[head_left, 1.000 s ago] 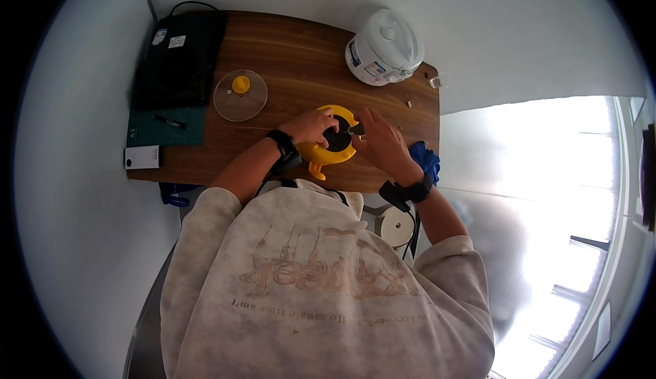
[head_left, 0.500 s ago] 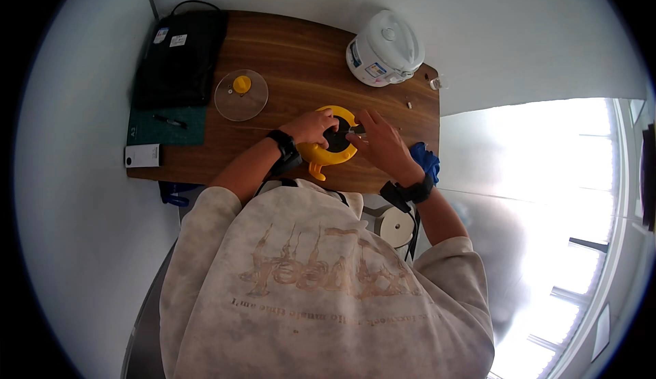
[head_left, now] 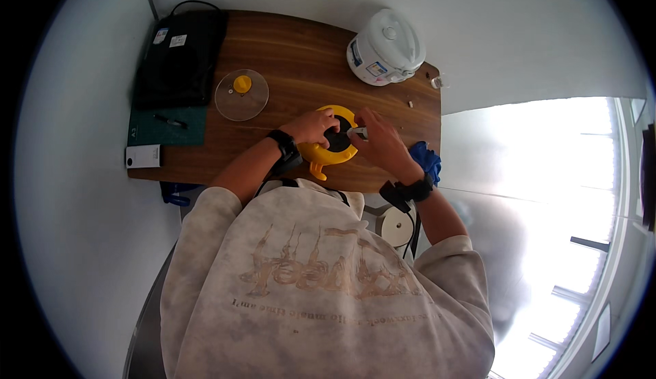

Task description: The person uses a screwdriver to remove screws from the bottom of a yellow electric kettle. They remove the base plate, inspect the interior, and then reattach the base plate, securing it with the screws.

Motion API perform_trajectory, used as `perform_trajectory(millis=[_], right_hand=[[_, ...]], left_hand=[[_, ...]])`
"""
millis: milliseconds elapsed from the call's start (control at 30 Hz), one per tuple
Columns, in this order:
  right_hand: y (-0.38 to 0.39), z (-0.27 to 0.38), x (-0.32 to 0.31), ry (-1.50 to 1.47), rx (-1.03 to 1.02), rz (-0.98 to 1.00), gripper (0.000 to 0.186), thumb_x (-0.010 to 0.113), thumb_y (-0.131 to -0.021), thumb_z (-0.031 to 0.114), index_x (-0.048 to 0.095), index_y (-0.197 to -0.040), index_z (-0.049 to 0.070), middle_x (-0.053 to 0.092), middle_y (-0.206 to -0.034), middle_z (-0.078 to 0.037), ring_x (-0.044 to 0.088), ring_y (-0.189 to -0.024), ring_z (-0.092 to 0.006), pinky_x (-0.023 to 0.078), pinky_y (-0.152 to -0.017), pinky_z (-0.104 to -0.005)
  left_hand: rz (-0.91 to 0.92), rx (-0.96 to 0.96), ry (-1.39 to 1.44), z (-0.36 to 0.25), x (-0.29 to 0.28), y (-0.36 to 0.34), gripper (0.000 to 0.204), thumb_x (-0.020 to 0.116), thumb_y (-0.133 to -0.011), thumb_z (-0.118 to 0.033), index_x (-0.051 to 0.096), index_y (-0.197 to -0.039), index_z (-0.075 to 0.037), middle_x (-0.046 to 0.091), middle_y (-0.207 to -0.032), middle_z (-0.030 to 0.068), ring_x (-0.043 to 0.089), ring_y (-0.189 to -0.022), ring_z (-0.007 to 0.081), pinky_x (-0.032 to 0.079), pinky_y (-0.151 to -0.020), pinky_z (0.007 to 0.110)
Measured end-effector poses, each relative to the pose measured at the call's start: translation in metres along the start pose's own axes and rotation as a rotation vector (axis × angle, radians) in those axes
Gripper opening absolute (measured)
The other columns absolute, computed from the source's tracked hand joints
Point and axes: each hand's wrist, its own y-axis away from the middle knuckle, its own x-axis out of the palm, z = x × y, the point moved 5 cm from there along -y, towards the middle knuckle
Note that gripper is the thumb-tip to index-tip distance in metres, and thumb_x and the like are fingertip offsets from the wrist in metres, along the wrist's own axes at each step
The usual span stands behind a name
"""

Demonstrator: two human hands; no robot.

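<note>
Yellow object (head_left: 336,157) under hands (head_left: 312,127) (head_left: 384,145), near table edge (head_left: 359,182), cooker (head_left: 387,47) well apart

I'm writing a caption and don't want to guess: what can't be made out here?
In the head view:
Small pale grey item: its kind; too small, and partly covered by the right hand.
Yellow-rimmed dark piece: part of its middle, hidden by the left hand.
Tiny bits on the clear disc: too small to identify.
White pot: its inside, hidden by the lid.

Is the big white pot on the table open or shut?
Shut: the white pot has its lid down over the top. I cannot tell whether anything is inside.
</note>
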Motion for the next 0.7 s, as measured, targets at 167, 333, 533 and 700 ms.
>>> perform_trajectory(millis=[167, 333, 533, 700], right_hand=[[-0.003, -0.002, -0.006, 0.134, 0.321, 0.164, 0.030, 0.063, -0.092, 0.025, 0.050, -0.112, 0.006, 0.072, -0.092, -0.019, 0.069, -0.082, -0.0436, 0.053, -0.072, -0.0511], [0.001, -0.003, -0.008, 0.073, 0.085, -0.033, 0.032, 0.064, -0.092, 0.027, 0.050, -0.113, 0.007, 0.071, -0.080, -0.018, 0.069, -0.078, -0.0441, 0.053, -0.071, -0.0529], [-0.007, 0.009, -0.009, 0.209, 0.279, 0.176, 0.035, 0.067, -0.085, 0.019, 0.048, -0.113, 0.006, 0.066, -0.098, -0.017, 0.067, -0.090, -0.0416, 0.052, -0.076, -0.0510], [-0.002, 0.004, -0.007, 0.164, 0.250, 0.152, 0.035, 0.066, -0.089, 0.023, 0.048, -0.114, 0.007, 0.066, -0.097, -0.018, 0.067, -0.090, -0.0405, 0.053, -0.073, -0.0506]], left_hand=[[0.011, 0.003, -0.030, 0.003, 0.001, -0.001, 0.050, 0.089, -0.069, -0.016, 0.066, -0.113, -0.010, 0.059, -0.114, 0.0116, 0.062, -0.108, 0.0313, 0.051, -0.092, 0.042], [0.010, 0.006, -0.017, 0.001, 0.000, -0.002, 0.051, 0.090, -0.068, -0.016, 0.066, -0.113, -0.010, 0.059, -0.113, 0.0119, 0.062, -0.108, 0.0315, 0.051, -0.091, 0.042], [-0.003, 0.007, -0.029, 0.001, 0.000, 0.000, 0.051, 0.089, -0.068, -0.016, 0.066, -0.113, -0.011, 0.059, -0.112, 0.0117, 0.061, -0.108, 0.0315, 0.051, -0.092, 0.041], [-0.014, 0.036, -0.021, 0.002, 0.000, -0.001, 0.050, 0.090, -0.067, -0.015, 0.065, -0.110, -0.010, 0.059, -0.111, 0.0111, 0.061, -0.107, 0.0315, 0.051, -0.091, 0.041]])
